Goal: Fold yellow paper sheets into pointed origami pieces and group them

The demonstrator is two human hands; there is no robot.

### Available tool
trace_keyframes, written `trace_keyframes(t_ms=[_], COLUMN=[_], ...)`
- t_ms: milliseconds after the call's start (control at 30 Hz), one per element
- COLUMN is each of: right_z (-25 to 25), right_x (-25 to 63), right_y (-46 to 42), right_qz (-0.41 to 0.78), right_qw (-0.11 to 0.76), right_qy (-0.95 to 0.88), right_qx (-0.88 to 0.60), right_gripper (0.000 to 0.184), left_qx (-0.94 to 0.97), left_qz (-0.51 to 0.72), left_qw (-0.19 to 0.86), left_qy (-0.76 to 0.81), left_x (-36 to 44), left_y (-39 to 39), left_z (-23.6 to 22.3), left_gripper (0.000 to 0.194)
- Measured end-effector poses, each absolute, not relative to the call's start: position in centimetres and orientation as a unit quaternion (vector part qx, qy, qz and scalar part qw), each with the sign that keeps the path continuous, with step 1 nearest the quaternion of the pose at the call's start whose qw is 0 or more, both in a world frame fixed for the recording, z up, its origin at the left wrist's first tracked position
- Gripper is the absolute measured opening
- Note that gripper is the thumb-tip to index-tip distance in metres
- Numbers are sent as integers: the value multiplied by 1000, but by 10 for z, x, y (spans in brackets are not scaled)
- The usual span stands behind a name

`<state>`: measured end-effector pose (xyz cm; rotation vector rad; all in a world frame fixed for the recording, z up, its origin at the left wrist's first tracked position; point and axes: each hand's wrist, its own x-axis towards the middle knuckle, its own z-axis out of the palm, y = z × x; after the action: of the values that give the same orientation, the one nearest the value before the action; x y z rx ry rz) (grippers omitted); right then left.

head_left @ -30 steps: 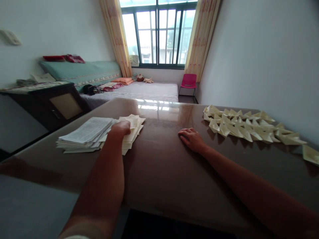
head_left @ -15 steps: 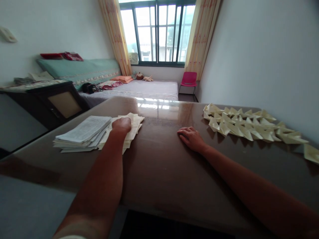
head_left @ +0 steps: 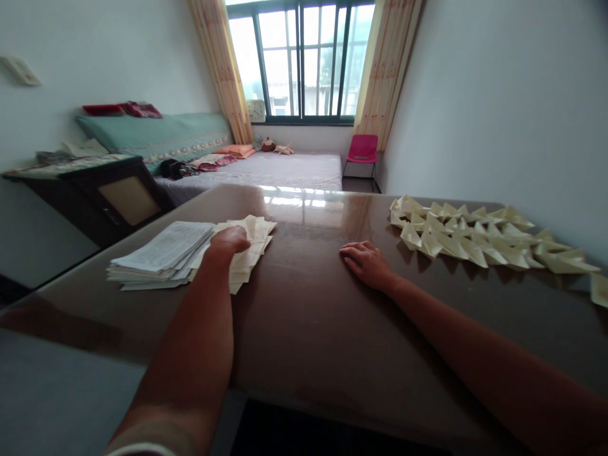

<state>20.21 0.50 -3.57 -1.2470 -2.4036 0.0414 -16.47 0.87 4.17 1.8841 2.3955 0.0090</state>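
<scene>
My left hand (head_left: 230, 240) is closed over a fanned stack of cream paper (head_left: 256, 244). Its fingers curl at the top sheet, with the fingertips mostly hidden. Close to its left lies a thick pile of white, printed-looking sheets (head_left: 164, 246), partly overlapping the cream ones. My right hand (head_left: 365, 261) lies palm down on the brown tabletop (head_left: 304, 316), fingers stretched forward and holding nothing. Beyond it to the right stand several folded cream paper shapes (head_left: 456, 237), pointed like little boats, in rows.
A single folded paper piece (head_left: 599, 290) sits at the right edge of view. Behind the table are a bed (head_left: 294, 168), a pink chair (head_left: 362, 149) and a window. A dark cabinet (head_left: 128, 196) stands at the left, a white wall at the right.
My left hand has turned slightly on the cream stack and drawn a little left, its thumb side now showing more. My right hand rests as before. The view has shifted slightly.
</scene>
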Motion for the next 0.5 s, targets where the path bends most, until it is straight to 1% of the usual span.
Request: trace_keyframes(t_ms=[133,233,333,400,467,500], right_z=[-36,-36,-35,-33,-30,-29], right_x=[203,204,203,199,193,190], right_y=[5,6,6,5,4,3], right_qz=[17,26,59,120,249,339], right_qw=[215,224,271,321,356,361], right_qy=[-867,-867,-859,-833,-785,-752], right_qx=[-449,-444,-431,-435,-441,-435], right_gripper=[31,30,27,26,32,37], left_qx=[616,614,622,651,720,760], left_qz=[-44,-52,-32,-2,63,94], left_qw=[56,36,-12,-49,-97,-113], left_qy=[785,787,782,757,684,633], left_x=[-162,-161,-147,-122,-86,-66], left_y=[5,4,2,-1,-6,-10], left_z=[48,53,59,60,54,49], left_gripper=[19,22,29,31,29,28])
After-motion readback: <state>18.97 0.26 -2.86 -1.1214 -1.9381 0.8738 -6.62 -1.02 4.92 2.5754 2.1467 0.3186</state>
